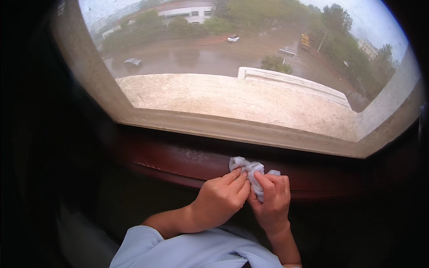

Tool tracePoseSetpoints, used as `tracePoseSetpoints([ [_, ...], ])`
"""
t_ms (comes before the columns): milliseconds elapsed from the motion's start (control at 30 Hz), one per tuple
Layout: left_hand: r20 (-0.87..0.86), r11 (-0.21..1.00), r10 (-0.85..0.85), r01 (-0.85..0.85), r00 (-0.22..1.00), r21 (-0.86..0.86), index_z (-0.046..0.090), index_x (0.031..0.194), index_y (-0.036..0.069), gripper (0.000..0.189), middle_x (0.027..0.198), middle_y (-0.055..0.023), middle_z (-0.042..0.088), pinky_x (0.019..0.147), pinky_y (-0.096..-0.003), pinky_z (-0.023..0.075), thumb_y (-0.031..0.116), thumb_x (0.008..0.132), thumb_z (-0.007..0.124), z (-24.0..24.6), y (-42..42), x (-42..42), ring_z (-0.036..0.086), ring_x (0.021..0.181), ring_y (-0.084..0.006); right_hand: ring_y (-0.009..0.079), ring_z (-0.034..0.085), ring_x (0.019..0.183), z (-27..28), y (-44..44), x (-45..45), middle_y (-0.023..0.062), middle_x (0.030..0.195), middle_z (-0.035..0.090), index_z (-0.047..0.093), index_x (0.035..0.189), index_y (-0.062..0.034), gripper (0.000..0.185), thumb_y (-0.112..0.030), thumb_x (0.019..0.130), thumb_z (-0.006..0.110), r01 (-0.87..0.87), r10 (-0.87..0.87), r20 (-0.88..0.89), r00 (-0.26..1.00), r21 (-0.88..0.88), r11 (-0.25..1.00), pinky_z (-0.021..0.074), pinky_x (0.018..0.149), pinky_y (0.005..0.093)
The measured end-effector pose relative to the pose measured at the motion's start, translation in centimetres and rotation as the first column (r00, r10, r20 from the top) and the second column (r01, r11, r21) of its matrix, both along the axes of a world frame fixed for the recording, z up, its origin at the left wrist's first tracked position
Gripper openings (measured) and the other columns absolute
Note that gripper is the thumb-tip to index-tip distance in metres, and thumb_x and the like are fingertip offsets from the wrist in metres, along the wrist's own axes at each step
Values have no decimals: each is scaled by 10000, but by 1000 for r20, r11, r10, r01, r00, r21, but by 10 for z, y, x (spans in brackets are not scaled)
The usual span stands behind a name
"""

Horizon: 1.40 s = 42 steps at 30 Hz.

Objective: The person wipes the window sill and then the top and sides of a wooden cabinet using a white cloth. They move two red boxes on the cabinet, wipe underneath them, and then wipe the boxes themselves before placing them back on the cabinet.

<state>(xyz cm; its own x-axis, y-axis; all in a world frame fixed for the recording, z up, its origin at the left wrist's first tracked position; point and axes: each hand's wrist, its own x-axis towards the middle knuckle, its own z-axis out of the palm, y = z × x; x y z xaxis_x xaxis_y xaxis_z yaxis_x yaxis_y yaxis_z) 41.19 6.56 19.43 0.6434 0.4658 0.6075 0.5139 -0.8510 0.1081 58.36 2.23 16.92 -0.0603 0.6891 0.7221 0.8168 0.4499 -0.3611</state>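
Note:
A crumpled white cloth point(248, 164) is bunched up over the dark red windowsill point(174, 164). My left hand point(224, 194) has its fingertips pressed into the cloth's left side. On the right side, my right hand point(273, 197) pinches the same cloth between thumb and fingers, and a small fold shows above its knuckles. The two hands almost meet in front of the sill's rounded front edge. Whether the cloth touches the sill beneath the fingers is hidden.
Beyond the sill stands a window frame point(201, 122) with a fine screen. An outer ledge point(187, 90) lies past it, bearing a white rail-like piece point(295, 83). Farther out are wet ground, vehicles and trees. The sill's surface looks worn left of the cloth. Both sides are dark.

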Motion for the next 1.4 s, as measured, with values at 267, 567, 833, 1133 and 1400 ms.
tracePoseSetpoints([
  [267, 2, 980, -199, 199, 980, 19, 744, 1037, -36, 311, 1092, -189, 754, 779, -363, 632, 68, 744, 722, -21, 24, -20, 743, 1056, -332, 300, 607, 831, -25, -8, -29, 101, 1020, 606, 672, 1190, -82, 473, -55, 751, 846, 198, -197, -27, 980, 60, 978, 546, 708, 397],
  [567, 39, 857, -510, 511, 859, -62, 702, 1179, -41, 388, 1325, -234, 657, 952, -417, 595, 42, 801, 732, -61, 59, -51, 666, 1191, -402, 245, 673, 861, -68, -20, -66, 110, 983, 669, 669, 1150, -28, 344, -14, 825, 781, 433, -473, -314, 823, -190, 881, 563, 760, 356],
  [833, 245, 545, -759, 795, 603, -268, 667, 1293, -22, 562, 1365, -228, 635, 956, -418, 579, -58, 748, 802, -83, 56, -53, 669, 1177, -383, 257, 718, 995, -132, -64, -56, 88, 1160, 731, 653, 1275, -72, 417, -371, 1106, 416, -38, 147, -809, -569, 205, 978, 591, 910, 419],
  [1133, 366, 189, -676, 631, 639, -753, 297, 1606, -26, 842, 1472, -227, 555, 1088, -445, 512, 180, 951, 784, -119, 43, -7, 600, 1312, -342, 288, 606, 1293, -124, -97, -50, 104, 1418, 629, 551, 1450, -69, 547, -452, 1135, 320, 140, 307, -793, -527, 275, 951, 478, 1117, 455],
  [1400, 498, -448, -569, 261, 655, -855, 560, 1396, -34, 545, 1233, -78, 682, 987, -324, 501, 248, 982, 774, -148, 48, -3, 593, 1138, -129, 254, 614, 1283, -161, -107, -109, 121, 1419, 625, 553, 1436, -25, 523, -410, 1086, 503, -23, 69, -787, -613, 106, 994, 485, 1118, 433],
])
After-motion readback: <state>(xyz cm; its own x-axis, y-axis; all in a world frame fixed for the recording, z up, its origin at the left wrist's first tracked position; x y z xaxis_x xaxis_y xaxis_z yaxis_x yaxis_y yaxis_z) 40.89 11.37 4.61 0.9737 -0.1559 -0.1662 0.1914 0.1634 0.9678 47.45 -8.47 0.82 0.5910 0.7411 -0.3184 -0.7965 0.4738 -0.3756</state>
